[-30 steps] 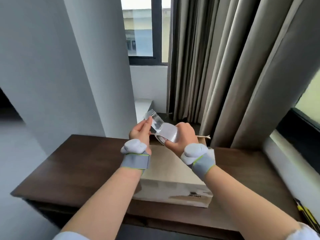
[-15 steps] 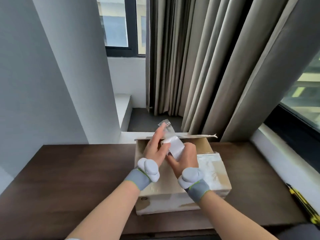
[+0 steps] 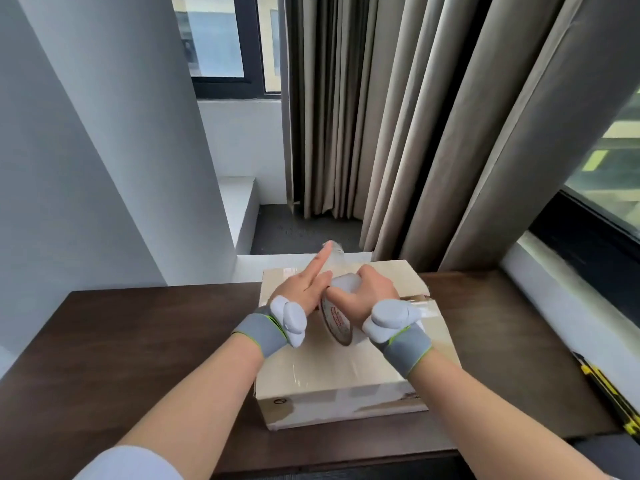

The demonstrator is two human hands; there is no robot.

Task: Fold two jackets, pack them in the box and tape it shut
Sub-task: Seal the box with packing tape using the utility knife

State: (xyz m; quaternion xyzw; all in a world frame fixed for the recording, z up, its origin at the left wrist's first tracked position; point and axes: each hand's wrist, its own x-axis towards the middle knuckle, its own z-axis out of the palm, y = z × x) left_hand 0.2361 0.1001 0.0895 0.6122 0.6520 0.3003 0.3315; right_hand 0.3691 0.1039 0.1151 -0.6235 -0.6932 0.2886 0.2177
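Note:
A closed cardboard box point(image 3: 332, 379) lies on the dark wooden table point(image 3: 138, 341), clear tape shining on its top and front. My right hand point(image 3: 369, 294) grips a roll of clear tape point(image 3: 337, 322) just above the box top. My left hand point(image 3: 306, 284) is beside the roll, index finger straight along the pulled-out free end of the tape point(image 3: 334, 252), which reaches past the box's far edge. The jackets are hidden from view.
A yellow and black utility knife point(image 3: 609, 396) lies at the table's right edge. Grey curtains point(image 3: 415, 133) hang behind the box, beside a window sill point(image 3: 571, 306) on the right. A white pillar point(image 3: 121, 150) stands at the back left.
Both hands came down with the tape roll from the air onto the box top. The box's rear flap, standing up earlier, now lies flat.

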